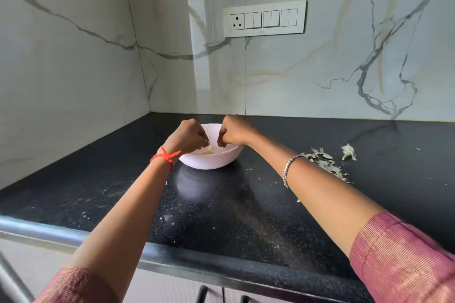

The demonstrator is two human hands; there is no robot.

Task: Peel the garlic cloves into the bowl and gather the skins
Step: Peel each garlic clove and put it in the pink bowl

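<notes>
Nearest, two pink sleeves (403, 263) are seen at the bottom edge, with both forearms stretched out over a black speckled countertop (221, 216). A few loose flakes (170, 219) are scattered on the near part of the counter. A red thread (165, 156) is tied at the left wrist and a silver bracelet (288, 167) is worn on the right forearm.

Right of the right forearm, a pile of skins (325, 163) is heaped on the counter, partly hidden by the arm. A papery clump (348, 152) lies just beyond it on the right, apart from the pile.

Further back, a white bowl (211, 161) is set on the counter, with pale peeled cloves (209, 150) visible inside near the front rim.

The left hand (188, 136) and right hand (235, 131) are held just above the bowl, knuckles up, fingers curled tight, fingertips turned toward each other with a narrow gap between the hands. Whether a clove is pinched in either hand cannot be told; the fingertips are too small and blurred. The cloves in the bowl lie directly below the fingertips.

Behind, a veined marble wall (320, 69) is seen, with a white switch panel (264, 18) mounted on it.
</notes>
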